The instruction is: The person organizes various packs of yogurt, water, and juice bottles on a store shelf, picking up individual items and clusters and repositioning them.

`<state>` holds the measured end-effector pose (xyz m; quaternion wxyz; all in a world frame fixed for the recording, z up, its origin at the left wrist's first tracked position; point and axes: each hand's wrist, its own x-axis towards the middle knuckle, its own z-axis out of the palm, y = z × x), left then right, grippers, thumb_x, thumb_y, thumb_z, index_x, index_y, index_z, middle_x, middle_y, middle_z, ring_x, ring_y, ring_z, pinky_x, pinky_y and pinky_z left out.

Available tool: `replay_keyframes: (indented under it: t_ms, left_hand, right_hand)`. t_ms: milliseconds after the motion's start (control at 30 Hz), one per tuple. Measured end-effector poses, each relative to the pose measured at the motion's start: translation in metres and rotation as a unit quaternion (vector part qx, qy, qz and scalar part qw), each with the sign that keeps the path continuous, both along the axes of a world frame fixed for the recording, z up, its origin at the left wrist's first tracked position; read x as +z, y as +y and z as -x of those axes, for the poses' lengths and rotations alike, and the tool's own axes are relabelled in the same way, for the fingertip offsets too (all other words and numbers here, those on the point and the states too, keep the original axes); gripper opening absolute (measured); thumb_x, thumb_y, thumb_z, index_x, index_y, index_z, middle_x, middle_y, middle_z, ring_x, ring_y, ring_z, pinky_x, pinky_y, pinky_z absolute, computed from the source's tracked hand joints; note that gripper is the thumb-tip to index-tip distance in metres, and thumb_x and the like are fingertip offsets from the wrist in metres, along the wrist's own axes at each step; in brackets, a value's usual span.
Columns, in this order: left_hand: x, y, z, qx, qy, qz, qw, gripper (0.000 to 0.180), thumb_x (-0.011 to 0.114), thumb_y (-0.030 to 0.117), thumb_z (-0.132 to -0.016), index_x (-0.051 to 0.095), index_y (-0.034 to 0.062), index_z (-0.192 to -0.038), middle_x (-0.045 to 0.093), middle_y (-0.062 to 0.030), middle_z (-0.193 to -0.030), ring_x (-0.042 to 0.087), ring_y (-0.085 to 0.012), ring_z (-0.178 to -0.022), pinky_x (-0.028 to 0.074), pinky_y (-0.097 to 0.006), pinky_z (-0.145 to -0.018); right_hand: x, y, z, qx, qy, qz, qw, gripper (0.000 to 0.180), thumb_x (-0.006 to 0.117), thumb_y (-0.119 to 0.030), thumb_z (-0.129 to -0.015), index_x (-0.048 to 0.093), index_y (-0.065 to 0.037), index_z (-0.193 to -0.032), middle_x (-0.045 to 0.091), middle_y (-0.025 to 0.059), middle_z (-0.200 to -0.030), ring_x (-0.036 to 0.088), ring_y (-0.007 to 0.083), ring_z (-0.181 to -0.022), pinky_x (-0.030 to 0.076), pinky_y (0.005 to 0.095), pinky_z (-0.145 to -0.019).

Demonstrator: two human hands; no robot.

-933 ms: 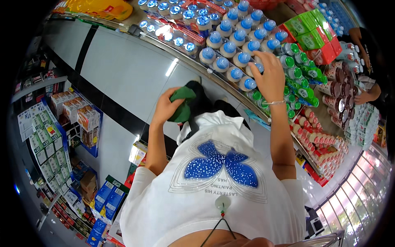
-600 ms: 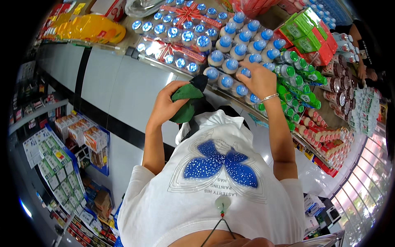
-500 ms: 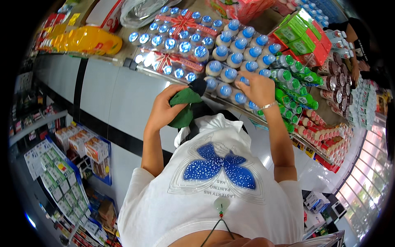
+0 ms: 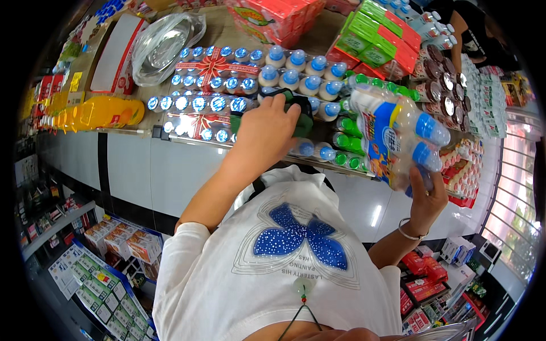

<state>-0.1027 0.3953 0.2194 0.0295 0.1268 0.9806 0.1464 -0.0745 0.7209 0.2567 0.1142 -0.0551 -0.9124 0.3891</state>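
Observation:
My left hand (image 4: 264, 129) is closed over a dark green cloth (image 4: 305, 123), which lies on the shelf among the blue-capped bottles (image 4: 291, 78). To the right, my right hand (image 4: 429, 196) grips the lower end of a shrink-wrapped bottle pack (image 4: 392, 133). That pack has blue caps and a blue, yellow and red printed wrap. It is tilted on its side, raised over the green-capped bottles (image 4: 348, 142). Beside my left hand stand ribbon-printed packs (image 4: 207, 102) of small bottles with shiny blue tops.
Large orange drink bottles (image 4: 102, 113) and a bagged metal tray (image 4: 165, 45) are at the left. Red and green cartons (image 4: 375, 40) stand behind, with brown-lidded jars (image 4: 441, 79) at the right. A person in dark clothes (image 4: 483, 37) is at the far right. Low shelves (image 4: 91, 284) flank the floor.
My right hand has picked up a bottle pack and moved it right. My left hand has carried the cloth rightward onto the shelf between the bottles. The view has shifted.

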Motion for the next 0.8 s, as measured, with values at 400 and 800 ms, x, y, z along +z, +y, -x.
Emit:
replay_keyframes:
  t_ms: [400, 800]
  left_hand:
    - [-0.104, 0.006, 0.054, -0.085, -0.341, 0.081, 0.933, 0.05, 0.059, 0.043, -0.091, 0.059, -0.0024, -0.113, 0.069, -0.0236, -0.101, 0.066, -0.0416, -0.095, 0.051, -0.051, -0.083]
    - [-0.09, -0.004, 0.062, -0.125, -0.183, -0.151, 0.963, 0.016, 0.064, 0.01, -0.084, 0.068, 0.0068, -0.099, 0.07, -0.0115, -0.088, 0.068, -0.0279, -0.081, 0.053, -0.036, -0.073]
  right_hand:
    - [-0.046, 0.059, -0.058, -0.107, -0.065, -0.005, 0.992, 0.03, 0.081, -0.017, -0.081, 0.072, 0.001, -0.103, 0.069, 0.0052, -0.078, 0.059, 0.0079, -0.07, 0.049, 0.0245, -0.064]
    - [-0.045, 0.045, -0.053, -0.055, -0.012, 0.002, 0.998, 0.032, 0.081, -0.015, -0.078, 0.072, 0.0, -0.104, 0.07, 0.0121, -0.079, 0.063, 0.014, -0.067, 0.05, 0.0276, -0.061]
